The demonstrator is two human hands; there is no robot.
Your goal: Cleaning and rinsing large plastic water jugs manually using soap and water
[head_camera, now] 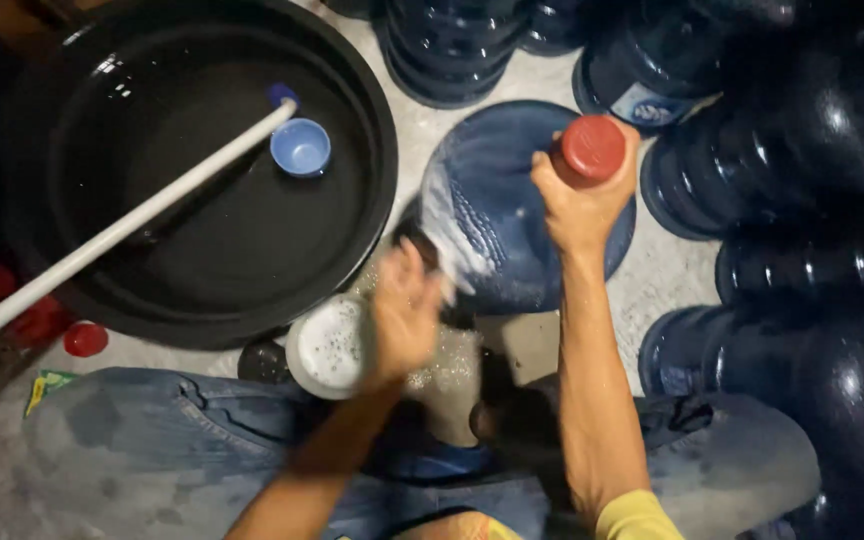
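upright blue water jug (522,200), soapy, red cap (593,147), between knees

The jug (522,200) is dark blue, streaked with white foam, and its cap (594,147) is red. The basin (202,170) is glossy black; in it floats a light blue cup (300,147). The pipe (122,230) is white. The bowl (327,347) is white and speckled with suds. The lid (85,339) on the grey floor (672,275) is red. The jeans (152,440) are faded blue with darker patches; the sleeve (637,518) is yellow. The other jugs (802,130) are dark blue.
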